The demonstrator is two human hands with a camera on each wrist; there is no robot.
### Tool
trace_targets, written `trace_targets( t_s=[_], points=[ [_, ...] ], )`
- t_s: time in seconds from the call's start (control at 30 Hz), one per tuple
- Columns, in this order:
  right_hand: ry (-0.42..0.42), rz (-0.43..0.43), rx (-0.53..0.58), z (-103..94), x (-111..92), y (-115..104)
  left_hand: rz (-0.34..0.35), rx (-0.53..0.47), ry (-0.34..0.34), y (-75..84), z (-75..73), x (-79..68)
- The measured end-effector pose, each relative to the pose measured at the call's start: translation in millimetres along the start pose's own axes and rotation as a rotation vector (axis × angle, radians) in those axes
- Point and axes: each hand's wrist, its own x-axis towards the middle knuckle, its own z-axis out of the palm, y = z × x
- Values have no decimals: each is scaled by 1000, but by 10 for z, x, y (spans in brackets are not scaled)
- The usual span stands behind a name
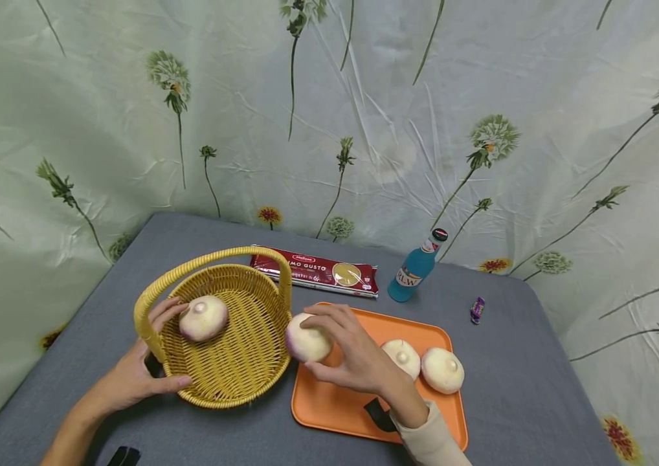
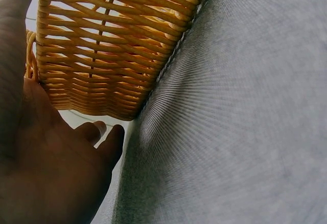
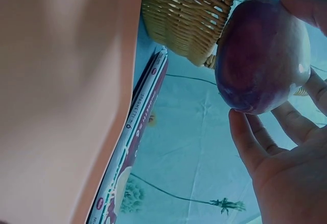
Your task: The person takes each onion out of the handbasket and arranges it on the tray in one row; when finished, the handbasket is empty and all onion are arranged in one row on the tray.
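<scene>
- Yellow wicker basket (image 1: pixel 254 382), upright on the grey cloth-covered counter (image 1: pixel 510 375), its hooped handle rising over the left part of the opening.
- Left hand (image 1: pixel 131 375) at the basket's left side: grip spread wide, holding the rim with thumb and fingers reaching over it — contact between fingertips and the turnip inside hard to tell.
- White-and-purple turnip (image 1: pixel 204 318) inside the basket, lying against the left wall with its nub upward.
- Right hand (image 1: pixel 349 353) beside the basket's right rim, above the orange tray (image 1: pixel 335 411): grip parted only to the width of its load, thumb and fingertips around a held turnip (image 1: pixel 308 338).
- Held turnip up in the air just by the basket, purple underside facing the right wrist camera.
- Two more turnips (image 1: pixel 443 370) side by side on the tray, one partly hidden behind the right wrist.
- Red spaghetti packet (image 1: pixel 314 270) flat behind basket and tray; blue bottle (image 1: pixel 410 275) standing near its right end.
- Small purple-wrapped sweet (image 1: pixel 477 310) farther right — behind everything, pale dandelion-print fabric (image 1: pixel 388 129).
</scene>
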Motion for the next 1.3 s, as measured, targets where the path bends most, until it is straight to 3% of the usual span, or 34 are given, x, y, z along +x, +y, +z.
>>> trace_targets(
  t_s=[0.63, 1.3],
  points=[
    [-22, 75, -10, -56, -129, 98, 4, 10, -4, 22, -10, 9],
    [-43, 214, -16, -62, -352, 219, 8, 22, -4, -13, -15, 10]
  ],
)
